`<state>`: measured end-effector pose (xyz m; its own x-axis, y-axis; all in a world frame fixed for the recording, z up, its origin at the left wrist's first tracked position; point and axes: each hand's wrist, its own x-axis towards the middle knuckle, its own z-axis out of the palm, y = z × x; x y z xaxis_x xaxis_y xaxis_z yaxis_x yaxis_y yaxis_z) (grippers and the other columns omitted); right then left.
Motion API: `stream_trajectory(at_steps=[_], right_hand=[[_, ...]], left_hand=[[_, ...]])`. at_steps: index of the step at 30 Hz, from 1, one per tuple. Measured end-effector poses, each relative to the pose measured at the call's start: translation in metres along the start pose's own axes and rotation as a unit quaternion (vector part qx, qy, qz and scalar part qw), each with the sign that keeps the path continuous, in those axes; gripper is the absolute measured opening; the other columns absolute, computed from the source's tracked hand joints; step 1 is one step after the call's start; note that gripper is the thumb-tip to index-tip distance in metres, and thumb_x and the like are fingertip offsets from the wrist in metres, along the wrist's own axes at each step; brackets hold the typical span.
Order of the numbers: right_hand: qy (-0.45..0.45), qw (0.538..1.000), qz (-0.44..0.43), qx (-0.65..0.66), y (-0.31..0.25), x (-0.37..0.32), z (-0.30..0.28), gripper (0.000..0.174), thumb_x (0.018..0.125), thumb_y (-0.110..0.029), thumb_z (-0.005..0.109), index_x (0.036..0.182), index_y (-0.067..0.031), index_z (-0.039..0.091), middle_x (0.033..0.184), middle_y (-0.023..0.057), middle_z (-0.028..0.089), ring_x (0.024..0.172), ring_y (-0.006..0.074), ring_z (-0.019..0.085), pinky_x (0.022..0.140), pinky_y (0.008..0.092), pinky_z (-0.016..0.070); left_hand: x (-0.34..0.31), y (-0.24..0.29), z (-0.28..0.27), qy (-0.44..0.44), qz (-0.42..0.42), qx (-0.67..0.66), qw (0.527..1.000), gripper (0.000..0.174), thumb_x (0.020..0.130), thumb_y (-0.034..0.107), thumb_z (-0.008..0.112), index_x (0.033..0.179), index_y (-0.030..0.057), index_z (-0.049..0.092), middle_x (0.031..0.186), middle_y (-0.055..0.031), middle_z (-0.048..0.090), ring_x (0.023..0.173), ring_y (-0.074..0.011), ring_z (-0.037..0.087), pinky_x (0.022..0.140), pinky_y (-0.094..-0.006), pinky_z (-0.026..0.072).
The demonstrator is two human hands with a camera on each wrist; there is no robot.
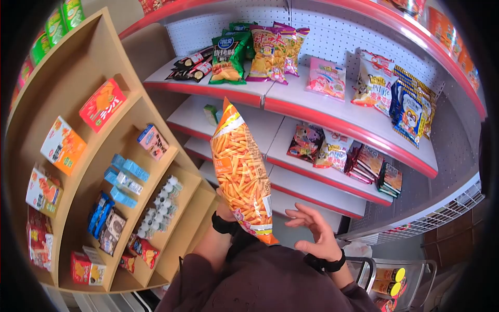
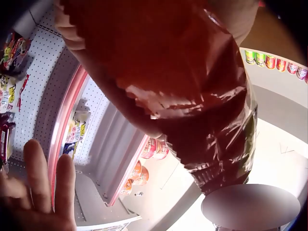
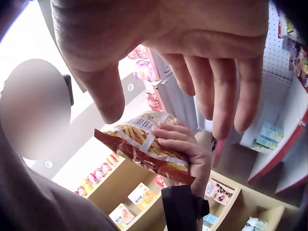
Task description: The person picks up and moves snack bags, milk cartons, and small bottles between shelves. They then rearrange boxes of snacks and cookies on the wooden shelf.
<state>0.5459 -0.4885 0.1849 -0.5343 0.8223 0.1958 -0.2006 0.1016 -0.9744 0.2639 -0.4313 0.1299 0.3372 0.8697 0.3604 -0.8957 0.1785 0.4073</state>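
Observation:
An orange bag of fry-shaped snacks (image 1: 241,171) is held up in front of the chest, tilted, its printed front facing the head camera. My left hand (image 3: 190,151) grips it along one side, fingers spread over the wrapper; in the head view the bag hides most of that hand (image 1: 224,209). The left wrist view is filled largely by the shiny reddish wrapper (image 2: 192,91) and its serrated end. My right hand (image 1: 319,236) hovers to the right of the bag, apart from it, holding nothing, with fingers and thumb spread.
Ahead stand white red-edged shelves (image 1: 322,112) with chip bags, including a green bag (image 1: 228,60) and blue packs (image 1: 408,112). A wooden shelf unit (image 1: 135,117) with boxed snacks rises at left. At lower right is a metal cart (image 1: 366,268) beside yellow-lidded cans (image 1: 390,274).

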Motion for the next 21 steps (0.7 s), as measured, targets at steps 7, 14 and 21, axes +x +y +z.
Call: stream_trajectory(at_steps=[7,14,21], right_hand=[[0.032,0.996,-0.065,-0.052,0.009,0.104,-0.013,0.102,0.075,-0.022,0.089,0.153,-0.0012,0.028,0.147,0.0181,0.050,0.130,0.0245,0.052,0.109,0.0397,0.0395],[0.182,0.979,-0.083,-0.040,0.016,0.206,0.003,0.095,0.075,-0.020,0.090,0.147,0.0018,0.032,0.145,0.0128,0.048,0.131,0.0199,0.049,0.108,0.0354,0.0398],[0.317,0.943,-0.105,0.010,0.016,0.232,-0.019,0.072,0.080,0.000,0.082,0.140,0.0008,0.042,0.132,0.0104,0.059,0.120,0.0182,0.059,0.102,0.0354,0.0493]], left_hand=[[0.106,0.057,-0.012,-0.020,0.010,0.242,0.970,0.094,0.077,0.030,0.087,0.148,0.0003,0.034,0.142,-0.0112,0.054,0.129,-0.0234,0.055,0.109,-0.0431,0.0448],[0.181,0.097,-0.025,-0.035,-0.089,0.355,0.930,0.088,0.067,0.007,0.093,0.139,-0.0006,0.044,0.134,-0.0098,0.059,0.125,-0.0192,0.056,0.107,-0.0380,0.0460],[0.222,0.103,-0.027,-0.134,-0.039,0.544,0.827,0.099,0.076,0.012,0.088,0.151,0.0015,0.024,0.148,-0.0185,0.042,0.132,-0.0223,0.050,0.104,-0.0374,0.0464]])
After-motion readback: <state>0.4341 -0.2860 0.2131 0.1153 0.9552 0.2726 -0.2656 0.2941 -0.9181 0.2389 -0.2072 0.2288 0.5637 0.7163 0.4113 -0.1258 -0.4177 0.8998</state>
